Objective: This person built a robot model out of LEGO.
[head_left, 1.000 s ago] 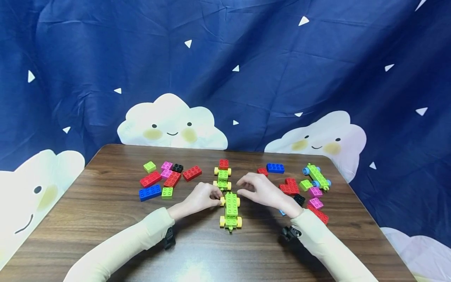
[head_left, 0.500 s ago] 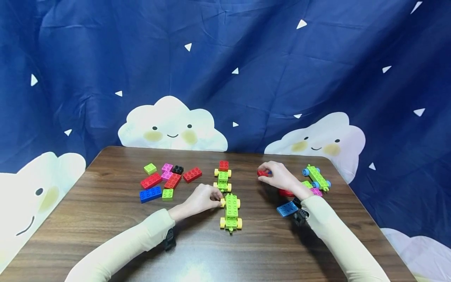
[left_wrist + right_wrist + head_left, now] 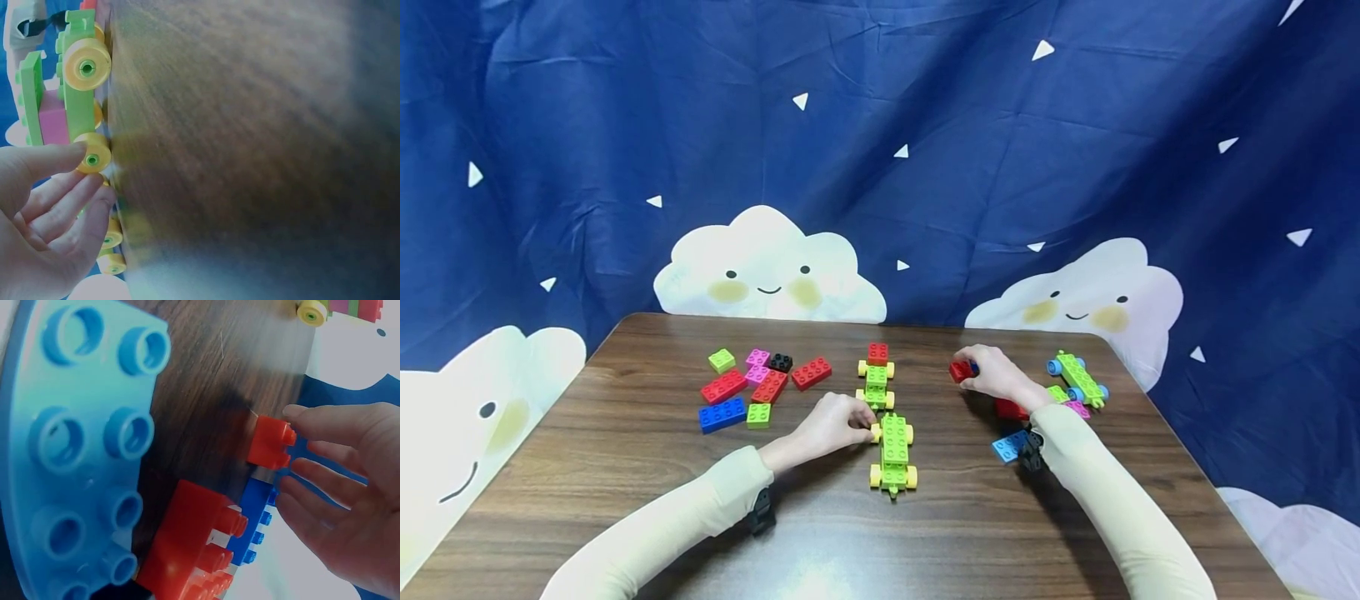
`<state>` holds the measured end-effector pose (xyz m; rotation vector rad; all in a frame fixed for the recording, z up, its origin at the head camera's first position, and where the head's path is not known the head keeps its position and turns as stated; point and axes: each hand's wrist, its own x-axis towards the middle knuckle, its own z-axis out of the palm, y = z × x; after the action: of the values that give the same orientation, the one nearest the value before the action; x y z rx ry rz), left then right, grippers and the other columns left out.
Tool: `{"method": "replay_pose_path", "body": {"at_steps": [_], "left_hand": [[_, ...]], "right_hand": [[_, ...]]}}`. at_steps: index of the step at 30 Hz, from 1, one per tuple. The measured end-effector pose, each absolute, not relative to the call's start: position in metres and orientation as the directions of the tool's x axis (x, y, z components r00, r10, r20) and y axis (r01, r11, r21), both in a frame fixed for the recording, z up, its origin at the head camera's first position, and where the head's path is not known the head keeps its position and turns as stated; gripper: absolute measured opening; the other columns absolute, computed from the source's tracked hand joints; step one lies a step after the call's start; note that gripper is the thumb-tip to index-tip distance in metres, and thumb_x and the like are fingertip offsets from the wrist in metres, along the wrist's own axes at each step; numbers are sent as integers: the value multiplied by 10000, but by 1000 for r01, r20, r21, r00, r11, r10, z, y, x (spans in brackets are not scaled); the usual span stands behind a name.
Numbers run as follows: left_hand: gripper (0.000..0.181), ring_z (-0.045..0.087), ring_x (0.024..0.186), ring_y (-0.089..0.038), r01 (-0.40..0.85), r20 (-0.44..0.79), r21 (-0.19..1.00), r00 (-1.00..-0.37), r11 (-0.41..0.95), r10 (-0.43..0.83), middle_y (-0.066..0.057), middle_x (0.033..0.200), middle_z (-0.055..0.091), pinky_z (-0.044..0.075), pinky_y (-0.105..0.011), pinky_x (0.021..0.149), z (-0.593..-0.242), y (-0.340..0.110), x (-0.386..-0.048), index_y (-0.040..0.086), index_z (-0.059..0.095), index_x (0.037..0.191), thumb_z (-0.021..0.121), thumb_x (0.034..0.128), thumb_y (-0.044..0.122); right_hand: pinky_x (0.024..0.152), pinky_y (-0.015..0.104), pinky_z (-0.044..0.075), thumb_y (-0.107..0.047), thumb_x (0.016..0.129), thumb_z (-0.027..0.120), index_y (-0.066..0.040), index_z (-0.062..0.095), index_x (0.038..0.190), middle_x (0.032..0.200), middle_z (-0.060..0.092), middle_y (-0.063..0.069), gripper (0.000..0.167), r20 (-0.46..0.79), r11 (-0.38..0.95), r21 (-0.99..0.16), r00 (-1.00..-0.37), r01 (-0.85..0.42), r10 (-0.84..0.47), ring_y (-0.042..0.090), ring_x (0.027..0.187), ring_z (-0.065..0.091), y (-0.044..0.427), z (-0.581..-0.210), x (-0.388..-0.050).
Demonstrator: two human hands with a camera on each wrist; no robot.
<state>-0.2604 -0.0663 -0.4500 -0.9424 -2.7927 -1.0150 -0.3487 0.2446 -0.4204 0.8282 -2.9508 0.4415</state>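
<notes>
Brown table (image 3: 970,533) (wood-grained): loose bricks (image 3: 722,415), green wheeled cars (image 3: 894,442).

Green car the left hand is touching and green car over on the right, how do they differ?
The touched car has yellow wheels; the right-side car has blue wheels. The touched car carries a green piece on a pink brick; the right-side car shows nothing stacked. The touched car points nearly straight ahead; the right-side car stands at a slant. Both have light-green bases and stand on the table.
</notes>
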Motion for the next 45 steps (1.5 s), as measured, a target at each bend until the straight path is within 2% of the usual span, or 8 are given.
{"method": "replay_pose_path", "body": {"at_steps": [6,13,18,28,32,40,45], "left_hand": [[117,714,747,-128,551,217,577,-815,603,538,-40,846,776,543,-208,697,-450,-65,-259,66,747,904,793,808,116],[120,717,759,-132,546,213,575,-819,609,533,-35,854,778,534,-200,706,-451,-65,-260,73,748,908,792,810,126],[116,711,750,-127,548,215,578,-817,605,535,-34,847,777,528,-192,700,-451,-65,-260,73,749,902,793,810,128],[112,715,756,-127,544,212,575,-821,611,531,-30,845,777,530,-197,702,-450,-65,-260,76,749,896,793,811,133],[111,715,758,-126,547,214,571,-819,613,532,-27,848,777,531,-201,705,-450,-65,-260,81,749,898,792,813,136],[111,711,752,-124,548,218,571,-819,611,531,-29,844,775,527,-190,698,-451,-66,-260,81,748,897,795,810,133],[111,713,748,-125,550,221,574,-817,606,533,-30,846,775,530,-188,696,-451,-66,-260,78,749,900,794,811,128]], "right_hand": [[962,516,512,-52,788,785,67,653,1170,1155,691,234,422,90,825,-270,-866,-497,-492,368,1074,640,245,-423,-350],[812,419,535,-9,725,810,37,699,1041,974,698,173,338,111,813,-260,-852,-522,-511,273,868,623,246,-425,-348],[769,384,526,-28,736,815,23,706,1006,916,698,147,296,110,814,-262,-854,-519,-509,236,822,607,246,-427,-346],[726,364,530,-103,817,784,26,694,1021,904,697,146,258,94,820,-298,-870,-489,-484,236,806,616,242,-424,-338],[737,354,542,-142,827,791,5,697,1038,930,704,129,274,100,820,-290,-867,-494,-488,199,803,609,238,-422,-332],[705,301,530,-171,820,806,-19,701,1035,938,709,109,284,146,777,-274,-823,-566,-548,155,778,592,224,-408,-312],[736,297,555,-183,815,812,-27,706,1048,959,712,93,300,169,756,-267,-802,-597,-573,152,808,609,215,-402,-302]]}}
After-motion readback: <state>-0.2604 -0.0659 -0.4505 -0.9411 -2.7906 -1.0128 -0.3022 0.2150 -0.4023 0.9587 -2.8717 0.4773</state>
